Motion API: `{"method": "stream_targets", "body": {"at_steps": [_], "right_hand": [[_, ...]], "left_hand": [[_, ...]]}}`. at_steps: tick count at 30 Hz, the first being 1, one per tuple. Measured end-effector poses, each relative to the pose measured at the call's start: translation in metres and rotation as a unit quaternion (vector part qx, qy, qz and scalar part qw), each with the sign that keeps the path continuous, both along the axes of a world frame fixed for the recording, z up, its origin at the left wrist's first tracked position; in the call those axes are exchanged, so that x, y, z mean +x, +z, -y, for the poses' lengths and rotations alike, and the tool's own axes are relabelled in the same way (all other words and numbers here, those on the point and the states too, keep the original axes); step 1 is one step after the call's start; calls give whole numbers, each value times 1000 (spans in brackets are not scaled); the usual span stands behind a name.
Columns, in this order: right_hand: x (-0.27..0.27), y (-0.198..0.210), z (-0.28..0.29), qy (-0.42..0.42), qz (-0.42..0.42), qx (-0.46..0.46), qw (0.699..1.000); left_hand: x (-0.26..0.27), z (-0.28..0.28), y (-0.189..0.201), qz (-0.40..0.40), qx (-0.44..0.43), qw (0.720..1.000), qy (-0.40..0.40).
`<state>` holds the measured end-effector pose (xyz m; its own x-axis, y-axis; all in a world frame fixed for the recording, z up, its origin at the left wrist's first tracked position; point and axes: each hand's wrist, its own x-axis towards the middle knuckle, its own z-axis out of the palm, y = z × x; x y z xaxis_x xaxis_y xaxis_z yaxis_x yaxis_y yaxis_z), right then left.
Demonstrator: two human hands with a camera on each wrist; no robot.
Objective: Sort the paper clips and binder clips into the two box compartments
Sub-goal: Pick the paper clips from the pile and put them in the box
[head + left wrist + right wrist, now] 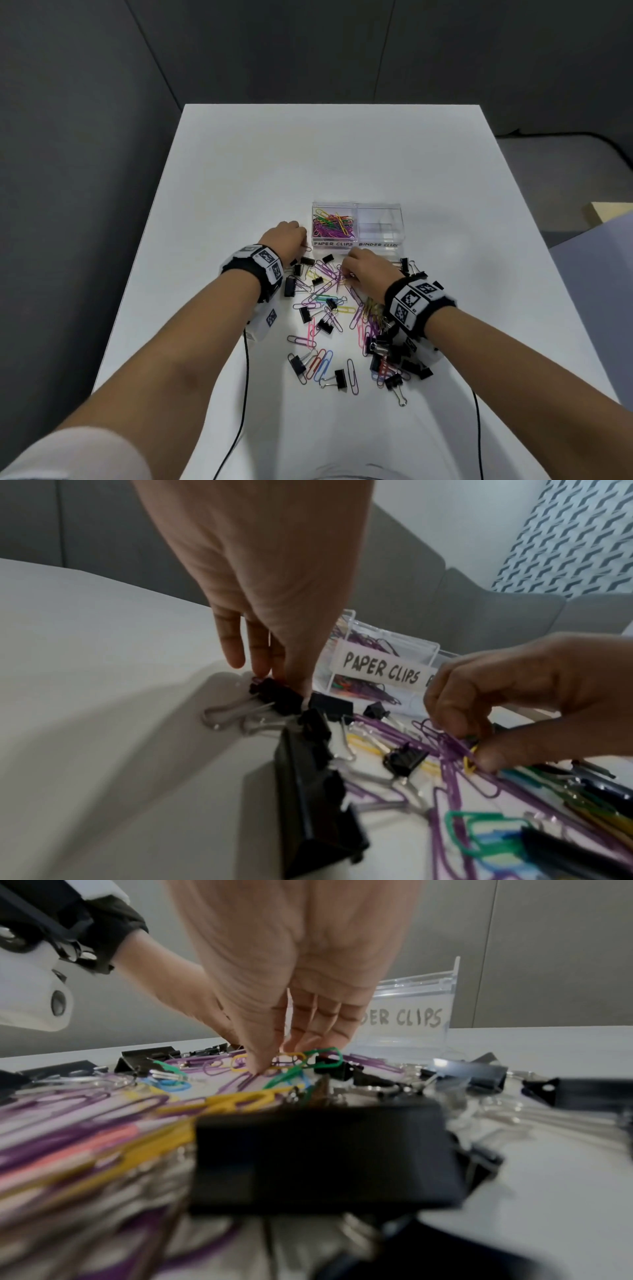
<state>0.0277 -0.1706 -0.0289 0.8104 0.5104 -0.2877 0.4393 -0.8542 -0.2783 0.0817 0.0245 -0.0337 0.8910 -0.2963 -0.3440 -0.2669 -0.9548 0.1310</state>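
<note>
- Head view: white counter (239,171) carries a clear two-compartment box (356,224). Its left compartment, labelled PAPER CLIPS, is full of coloured clips; the right compartment, labelled BINDER CLIPS, looks empty.
- Mixed pile (342,315) of coloured paper clips and black binder clips is spread on the near side of the box, thickest under the right wrist. Two black cables run off the near counter edge.
- Room: far half of the counter and the strips left and right of the pile are bare. Grey wall panels behind, a pale block (609,214) off the right edge.
- Left hand (284,238) sits just left of the box's near corner; right hand (368,274) sits just in front of the box, over the pile's far end.
- Left wrist view: left fingers (236,647) point down, tips pinching a small black binder clip (274,699) on the counter — its wire handles lie flat toward the camera. More binder clips crowd right beside it; a big blurred one blocks the near foreground.
- Same view: right hand's thumb and fingertips are closed on a yellow paper clip (470,761), tangled with purple ones.
- Right wrist view: right fingers (318,1020) are bunched, thumb against them, gripping a yellow paper clip (291,1058) hooked to a green paper clip (318,1058) just above the pile.
- A large blurred black binder clip (322,1156) fills the foreground; the box's BINDER CLIPS wall stands just behind the fingers.
</note>
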Motion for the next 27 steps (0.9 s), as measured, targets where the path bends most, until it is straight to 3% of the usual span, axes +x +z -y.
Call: {"method": "stream_targets", "body": {"at_steps": [5, 13, 21, 27], "right_hand": [[0, 9, 1, -7, -10, 20, 1000], [0, 29, 17, -114, -77, 143, 980], [-8, 32, 43, -228, -88, 170, 955], [-13, 28, 57, -274, -20, 123, 954]], "left_hand": [[-4, -3, -2, -25, -5, 1000, 11], [-13, -5, 3, -76, -38, 995, 59], [-26, -8, 13, -24, -63, 997, 32], [-47, 4, 16, -40, -74, 996, -8]]}}
